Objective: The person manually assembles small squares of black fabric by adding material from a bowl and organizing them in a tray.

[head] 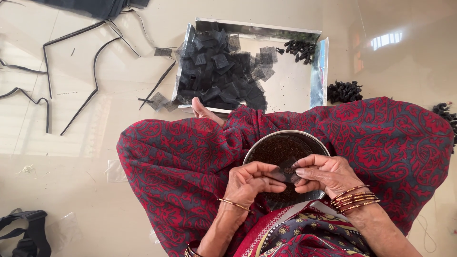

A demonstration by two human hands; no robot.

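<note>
A single head-worn camera looks steeply down from close above the left hand [250, 183] and right hand [323, 175], probably tilted slightly forward, the floor stretching beyond them.

Left hand [250, 183] and right hand [326, 175] are meeting over the bowl [266, 143], which is sitting in the lap, and pinching a small mesh square [282, 175] between them. Granules [278, 150] are lying in the bowl under the hands. Tray [320, 71] is sitting on the floor [71, 143] beyond the hands, mesh pieces [219, 71] piling in its left part. Straps [71, 62] are lying far left of the tray. Tied bundles [343, 91] are sitting right of the tray.
</note>
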